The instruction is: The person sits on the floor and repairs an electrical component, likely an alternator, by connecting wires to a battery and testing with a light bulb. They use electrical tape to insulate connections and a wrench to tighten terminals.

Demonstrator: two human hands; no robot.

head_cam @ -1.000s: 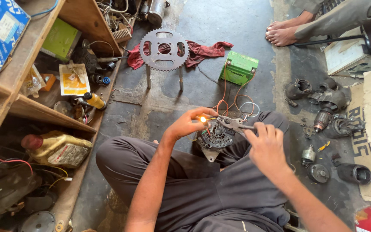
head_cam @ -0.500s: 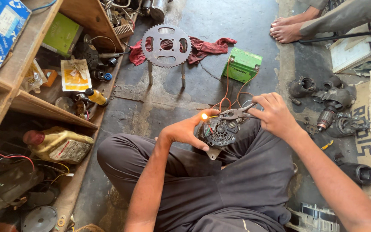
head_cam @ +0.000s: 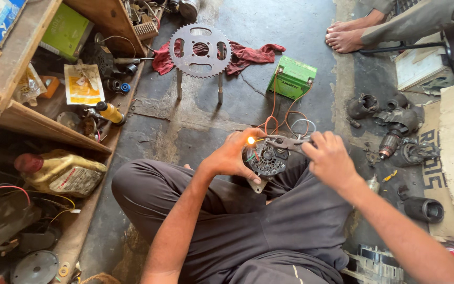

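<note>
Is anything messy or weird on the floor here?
Yes. A red rag lies crumpled under the big sprocket, and dirty motor parts are scattered on the floor. A small bulb glows by the left hand, on the round part it holds.

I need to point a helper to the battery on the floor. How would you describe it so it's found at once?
Start at the big toothed sprocket standing on legs at the top of the concrete floor. Just right of it, past the red rag, sits the battery. It is the only bright green box there, with orange wires running from it.
</note>
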